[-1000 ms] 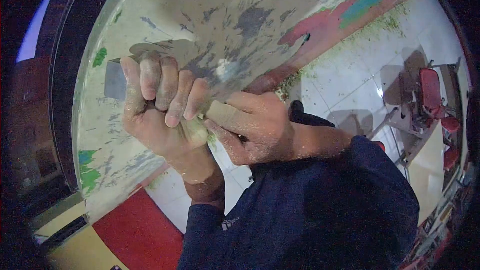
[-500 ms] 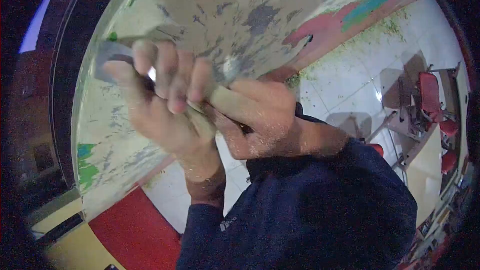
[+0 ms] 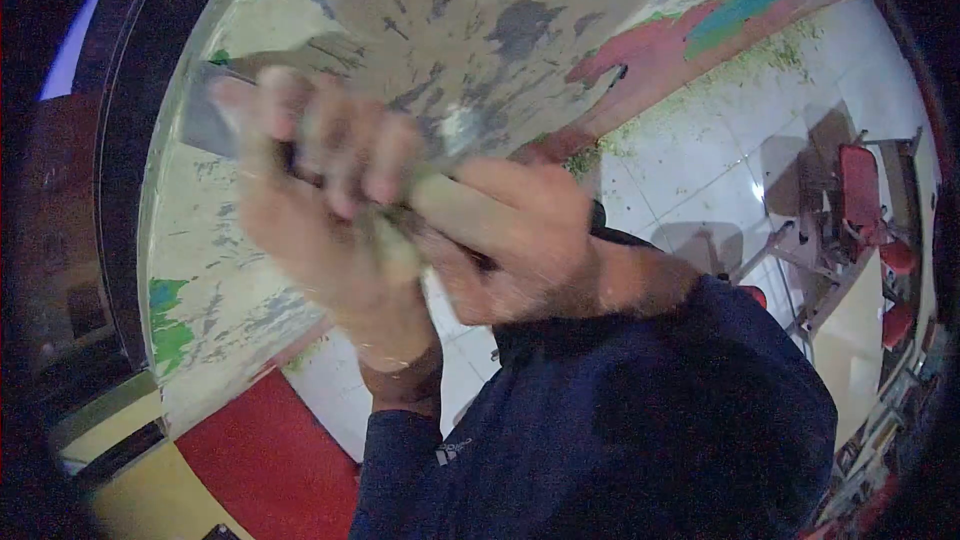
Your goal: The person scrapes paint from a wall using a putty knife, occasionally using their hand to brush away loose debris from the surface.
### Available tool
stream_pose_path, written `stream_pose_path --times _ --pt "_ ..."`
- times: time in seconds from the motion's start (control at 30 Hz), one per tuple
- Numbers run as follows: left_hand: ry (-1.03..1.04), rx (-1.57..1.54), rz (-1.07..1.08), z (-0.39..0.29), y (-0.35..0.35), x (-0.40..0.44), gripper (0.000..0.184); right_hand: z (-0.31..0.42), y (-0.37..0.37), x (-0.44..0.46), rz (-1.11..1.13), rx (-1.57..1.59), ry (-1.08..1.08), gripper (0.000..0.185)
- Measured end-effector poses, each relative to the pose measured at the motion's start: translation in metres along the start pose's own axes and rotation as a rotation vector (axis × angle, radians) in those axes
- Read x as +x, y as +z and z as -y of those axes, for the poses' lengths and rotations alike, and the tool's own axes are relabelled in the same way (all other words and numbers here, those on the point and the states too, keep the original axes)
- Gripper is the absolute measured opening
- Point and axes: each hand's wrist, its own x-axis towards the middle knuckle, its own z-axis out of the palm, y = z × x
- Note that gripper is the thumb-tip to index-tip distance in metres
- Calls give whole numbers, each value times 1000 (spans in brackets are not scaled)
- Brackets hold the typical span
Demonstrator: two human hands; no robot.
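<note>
My left hand (image 3: 330, 210) is raised in front of the peeling wall (image 3: 520, 30), palm side toward me, its fingers curled round what looks like a paint scraper. A flat grey blade (image 3: 205, 125) juts out past the thumb side, close to the wall's surface. Tight against those fingers is my right hand (image 3: 525, 230), closed in a fist in line with the left. It appears to grip the handle end, which the fingers largely hide. Motion blur smears the left hand most.
Greenish flakes lie on the white tiled floor (image 3: 690, 150) along the wall's base. Red chairs (image 3: 858, 190) and a pale table (image 3: 850, 350) stand at the right. A red panel (image 3: 265, 440) is at lower left. Green, pink and blue paint patches mark the wall.
Both hands keep their hold. The left hand and blade have shifted slightly left and are more blurred; the right fist stays almost in place.
</note>
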Motion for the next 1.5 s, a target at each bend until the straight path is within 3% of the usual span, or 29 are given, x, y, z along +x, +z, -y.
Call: stream_pose_path --times 0.07,0.1,0.2,0.23,0.33,0.43,0.53,0.77,0.87,0.9,1.0,1.03,1.13,1.17,1.27,1.37,1.5 --pt "-12 -142 72 -15 6 7 34 3 4 15 19 19 -39 19" --pt "-73 -75 36 -19 0 6 34 9 3 11 -10 15 -19 18" --pt "25 217 -87 6 -6 -13 34 11 -6 -13 53 -5 117 18" --pt "19 157 -129 7 -1 -12 34 8 -3 -9 -17 15 78 21" --pt "-19 94 -74 4 1 -12 34 9 -12 -8 68 -35 31 21" --pt "-24 86 -88 4 -1 -13 34 7 -3 -11 -24 3 7 8" --pt "-39 102 -71 0 1 -13 33 11 -10 -9 59 -21 21 23" --pt "-22 186 41 -4 0 -6 33 8 -2 -5 -43 -10 -19 19" --pt "-3 86 145 -13 2 14 33 3 3 7 -55 -36 -34 16" --pt "11 224 20 -13 7 6 34 9 -1 2 -28 -46 -13 16" --pt "-25 201 -11 5 -8 -10 36 10 -4 -5 -5 -31 47 14" --pt "18 296 -111 5 -3 -8 38 8 -4 -6 17 -32 58 14" --pt "-30 172 -61 3 -4 -6 39 6 -4 -11 25 -18 40 14" --pt "21 262 -131 4 -2 -8 38 7 -4 -13 38 -12 50 15" --pt "-56 116 -31 1 -9 -10 38 7 -3 -8 52 -35 45 15" --pt "9 198 -103 3 -6 -5 38 5 -3 -13 57 -32 67 15" --pt "-25 213 -24 -2 -12 -8 37 6 2 -18 11 -2 65 14"
